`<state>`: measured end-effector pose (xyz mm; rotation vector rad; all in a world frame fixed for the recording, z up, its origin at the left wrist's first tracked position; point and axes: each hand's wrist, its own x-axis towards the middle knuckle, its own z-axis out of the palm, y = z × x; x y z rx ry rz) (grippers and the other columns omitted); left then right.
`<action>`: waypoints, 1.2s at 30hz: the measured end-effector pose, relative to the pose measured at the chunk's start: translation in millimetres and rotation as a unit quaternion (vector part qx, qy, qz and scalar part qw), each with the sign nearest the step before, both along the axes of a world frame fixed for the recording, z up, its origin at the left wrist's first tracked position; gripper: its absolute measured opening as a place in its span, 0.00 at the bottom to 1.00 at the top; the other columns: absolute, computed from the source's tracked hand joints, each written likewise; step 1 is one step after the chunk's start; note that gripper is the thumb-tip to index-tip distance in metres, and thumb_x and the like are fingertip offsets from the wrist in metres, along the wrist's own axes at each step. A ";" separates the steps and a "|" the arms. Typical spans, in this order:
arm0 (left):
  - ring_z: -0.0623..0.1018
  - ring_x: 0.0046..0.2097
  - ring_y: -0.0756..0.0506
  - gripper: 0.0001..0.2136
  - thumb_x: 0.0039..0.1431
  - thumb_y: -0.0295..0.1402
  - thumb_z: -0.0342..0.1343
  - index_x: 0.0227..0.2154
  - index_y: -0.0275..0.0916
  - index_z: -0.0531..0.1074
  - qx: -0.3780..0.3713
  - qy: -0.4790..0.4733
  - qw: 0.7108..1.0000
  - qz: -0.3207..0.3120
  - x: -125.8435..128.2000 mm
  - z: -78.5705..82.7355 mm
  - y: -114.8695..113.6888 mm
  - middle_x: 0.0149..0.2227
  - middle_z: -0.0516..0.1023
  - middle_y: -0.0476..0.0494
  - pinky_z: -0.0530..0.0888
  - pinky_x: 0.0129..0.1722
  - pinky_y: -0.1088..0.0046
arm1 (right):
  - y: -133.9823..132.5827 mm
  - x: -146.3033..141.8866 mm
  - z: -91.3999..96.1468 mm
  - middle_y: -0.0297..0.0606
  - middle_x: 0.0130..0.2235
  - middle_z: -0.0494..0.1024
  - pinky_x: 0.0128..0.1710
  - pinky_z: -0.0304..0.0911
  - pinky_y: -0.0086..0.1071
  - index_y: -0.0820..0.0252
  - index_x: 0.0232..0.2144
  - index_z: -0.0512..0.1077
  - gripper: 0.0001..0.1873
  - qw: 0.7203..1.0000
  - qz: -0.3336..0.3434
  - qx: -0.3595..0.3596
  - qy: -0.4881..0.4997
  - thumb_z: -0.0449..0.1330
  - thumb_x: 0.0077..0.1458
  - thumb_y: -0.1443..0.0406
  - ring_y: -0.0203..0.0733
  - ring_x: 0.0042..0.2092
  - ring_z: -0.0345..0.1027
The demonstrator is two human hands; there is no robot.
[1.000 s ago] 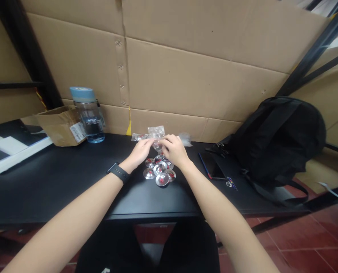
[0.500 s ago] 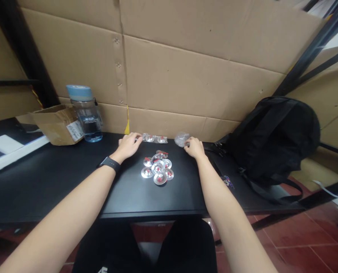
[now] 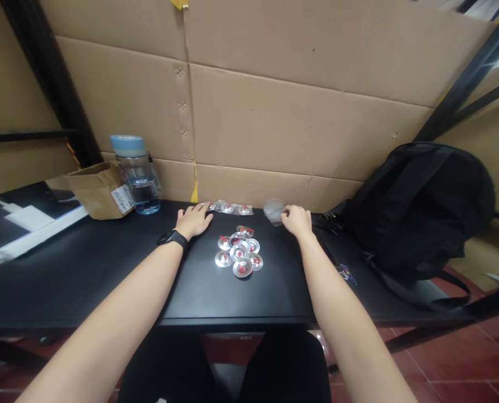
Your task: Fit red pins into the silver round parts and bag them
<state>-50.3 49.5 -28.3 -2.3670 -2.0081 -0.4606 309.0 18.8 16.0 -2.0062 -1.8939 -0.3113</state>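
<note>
My left hand (image 3: pixel 194 220) lies with its fingers stretched out on the table, its fingertips at the left end of a row of finger cymbals packed in clear plastic bags (image 3: pixel 228 207). My right hand (image 3: pixel 297 220) is closed in a pinch on the edge of a clear plastic bag (image 3: pixel 273 211), which looks flat. Between the hands and nearer to me is a loose pile of silver finger cymbals (image 3: pixel 239 253) with red bits at their centres, several overlapping. Neither hand touches this pile.
A blue-lidded water bottle (image 3: pixel 139 182) and a small open cardboard box (image 3: pixel 100 193) stand at the back left. White chargers (image 3: pixel 28 218) lie at the far left. A black backpack (image 3: pixel 425 207) sits at the right, with a small keyring-like item (image 3: pixel 347 274) before it. Cardboard (image 3: pixel 274 123) walls the back.
The clear bag at my right hand now looks flatter and more spread out. My left fingers have spread flatter on the table. The whole view has shifted slightly.
</note>
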 end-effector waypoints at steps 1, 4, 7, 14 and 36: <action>0.65 0.66 0.26 0.30 0.70 0.48 0.38 0.70 0.46 0.60 0.009 0.002 1.000 0.011 -1.5 0.4 -1.4 0.69 0.66 0.33 0.61 0.59 0.38 | -2.6 -1.6 2.9 0.44 0.45 0.84 0.51 0.59 0.40 0.55 0.40 0.82 0.15 1.000 -0.004 0.019 0.004 0.54 0.61 0.64 0.49 0.49 0.75; 0.68 0.63 0.25 0.25 0.69 0.45 0.43 0.61 0.42 0.72 0.030 -0.001 0.999 0.037 -7.4 0.4 -4.6 0.63 0.71 0.27 0.63 0.58 0.39 | -7.8 -8.0 8.6 0.43 0.43 0.85 0.47 0.61 0.38 0.55 0.39 0.82 0.14 0.998 0.006 0.059 0.008 0.55 0.61 0.64 0.49 0.47 0.76; 0.69 0.62 0.27 0.21 0.68 0.41 0.44 0.54 0.41 0.76 0.041 -0.022 0.998 0.034 -11.7 0.8 -5.7 0.61 0.74 0.28 0.62 0.58 0.39 | -9.4 -15.3 10.2 0.43 0.44 0.85 0.47 0.62 0.37 0.55 0.37 0.82 0.14 0.997 0.024 0.071 0.010 0.56 0.61 0.64 0.49 0.47 0.76; 0.75 0.54 0.23 0.24 0.61 0.51 0.54 0.47 0.35 0.77 0.081 -0.024 0.990 0.113 -6.3 6.1 -9.8 0.46 0.82 0.21 0.60 0.56 0.38 | -14.3 -32.5 12.8 0.43 0.43 0.85 0.47 0.62 0.38 0.54 0.37 0.83 0.12 0.996 0.060 0.065 0.010 0.57 0.60 0.64 0.50 0.47 0.75; 0.77 0.52 0.36 0.17 0.72 0.41 0.47 0.37 0.43 0.80 0.186 -0.163 0.946 -0.210 49.1 61.5 -73.7 0.46 0.84 0.40 0.55 0.59 0.52 | -43.0 -90.6 23.2 0.37 0.40 0.79 0.33 0.64 0.31 0.55 0.45 0.79 0.16 0.852 0.402 0.110 0.315 0.67 0.58 0.55 0.35 0.30 0.65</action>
